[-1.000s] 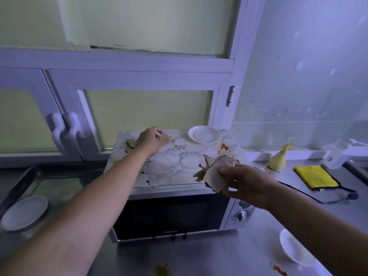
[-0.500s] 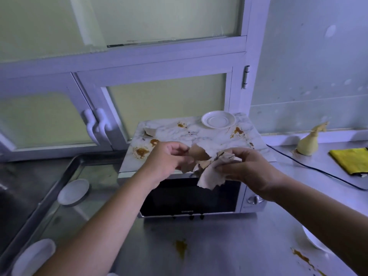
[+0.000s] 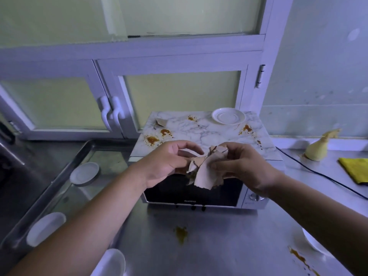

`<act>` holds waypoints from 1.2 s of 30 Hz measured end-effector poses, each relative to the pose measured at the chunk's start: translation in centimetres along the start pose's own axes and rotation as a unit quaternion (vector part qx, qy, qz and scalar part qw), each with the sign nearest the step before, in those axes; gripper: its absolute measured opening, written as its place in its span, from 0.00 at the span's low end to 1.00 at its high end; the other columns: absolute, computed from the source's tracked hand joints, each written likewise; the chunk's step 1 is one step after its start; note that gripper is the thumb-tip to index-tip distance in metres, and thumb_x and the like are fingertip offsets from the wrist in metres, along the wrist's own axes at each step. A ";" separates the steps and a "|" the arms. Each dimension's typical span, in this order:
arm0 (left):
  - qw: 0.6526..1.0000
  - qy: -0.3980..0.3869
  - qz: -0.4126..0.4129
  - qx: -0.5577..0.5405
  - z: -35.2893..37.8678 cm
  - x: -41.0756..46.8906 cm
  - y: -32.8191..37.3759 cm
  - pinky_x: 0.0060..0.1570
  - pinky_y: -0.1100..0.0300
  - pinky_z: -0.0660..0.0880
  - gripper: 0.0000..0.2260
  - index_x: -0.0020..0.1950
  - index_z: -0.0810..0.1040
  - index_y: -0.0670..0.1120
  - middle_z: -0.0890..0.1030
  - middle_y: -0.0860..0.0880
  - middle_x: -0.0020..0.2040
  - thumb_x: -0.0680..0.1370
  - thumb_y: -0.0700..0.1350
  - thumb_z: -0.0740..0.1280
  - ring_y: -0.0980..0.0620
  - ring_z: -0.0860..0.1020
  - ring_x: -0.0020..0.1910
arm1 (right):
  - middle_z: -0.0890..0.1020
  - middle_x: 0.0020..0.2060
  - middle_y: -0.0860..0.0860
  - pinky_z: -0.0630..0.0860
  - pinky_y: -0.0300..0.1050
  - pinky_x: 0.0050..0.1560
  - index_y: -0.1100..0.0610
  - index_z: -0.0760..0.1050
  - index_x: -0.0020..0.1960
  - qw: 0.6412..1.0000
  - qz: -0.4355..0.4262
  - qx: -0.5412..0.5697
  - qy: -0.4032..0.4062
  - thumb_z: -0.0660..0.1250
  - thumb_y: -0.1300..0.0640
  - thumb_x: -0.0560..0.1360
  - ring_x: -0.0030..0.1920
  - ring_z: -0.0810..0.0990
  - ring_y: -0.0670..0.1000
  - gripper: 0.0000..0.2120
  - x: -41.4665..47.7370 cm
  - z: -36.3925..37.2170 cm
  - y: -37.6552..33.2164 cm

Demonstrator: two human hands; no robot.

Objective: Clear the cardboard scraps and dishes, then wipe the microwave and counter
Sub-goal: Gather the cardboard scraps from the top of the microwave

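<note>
- The right hand [image 3: 245,168] is gripping a bunch of scraps [image 3: 203,174] in the air in front of the microwave [image 3: 191,191]. It is probably acting as the collecting hand, so that everything goes out in one trip.
- The left hand [image 3: 169,162] is pinching the bunch's left edge with curled fingers, apparently tucking a piece in.
- One loose scrap [image 3: 162,122] is lying at the back left of the microwave top. The pieces in the bunch are overlapping too much to count.
- Five white dishes [image 3: 84,173] are showing. One saucer [image 3: 228,116] is sitting on the microwave top, three are lying at the left along the tray [image 3: 59,182], and one is being cut off by the right edge.
- One yellow cloth [image 3: 356,170] is lying far right on the surface [image 3: 219,246], likely waiting for the wiping.
- Brown stains [image 3: 180,234] are marking the surface in two places and the microwave top in several patches.
</note>
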State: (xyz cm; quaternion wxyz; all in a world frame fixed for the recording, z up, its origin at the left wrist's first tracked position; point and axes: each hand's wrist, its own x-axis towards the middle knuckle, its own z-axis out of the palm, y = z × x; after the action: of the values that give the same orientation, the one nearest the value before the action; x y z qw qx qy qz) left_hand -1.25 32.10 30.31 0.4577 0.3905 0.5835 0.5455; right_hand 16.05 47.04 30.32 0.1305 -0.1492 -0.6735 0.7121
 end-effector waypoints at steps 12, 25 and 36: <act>0.994 0.083 0.037 0.055 -8.6 3.8 -1.5 0.50 0.55 0.81 0.05 0.52 0.85 0.44 0.85 0.44 0.52 0.79 0.41 0.69 0.47 0.83 0.50 | 0.83 0.48 0.64 0.82 0.57 0.42 0.63 0.76 0.58 0.978 0.056 0.063 0.190 0.69 0.75 0.72 0.41 0.84 0.58 0.17 -0.1 3.8 0.8; 0.858 0.263 -0.102 0.430 -17.7 17.0 -1.2 0.51 0.52 0.82 0.14 0.54 0.74 0.44 0.78 0.45 0.46 0.71 0.43 0.73 0.43 0.83 0.47 | 0.83 0.44 0.62 0.80 0.55 0.36 0.64 0.77 0.58 0.930 0.081 0.148 0.327 0.68 0.71 0.75 0.35 0.82 0.58 0.12 0.7 7.0 4.3; 0.858 0.319 -0.102 0.390 -19.2 18.6 -1.7 0.61 0.51 0.77 0.25 0.64 0.77 0.37 0.77 0.40 0.65 0.69 0.38 0.78 0.43 0.76 0.62 | 0.81 0.47 0.65 0.78 0.48 0.28 0.64 0.78 0.57 0.912 0.115 0.144 0.366 0.68 0.71 0.74 0.38 0.77 0.59 0.12 -1.8 6.5 5.0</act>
State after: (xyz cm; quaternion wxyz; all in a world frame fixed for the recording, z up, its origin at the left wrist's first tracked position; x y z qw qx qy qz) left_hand -24.72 44.36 26.29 0.1098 0.2794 0.8993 0.3182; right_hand 15.28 40.11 25.74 0.3055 -0.4556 -0.4470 0.7066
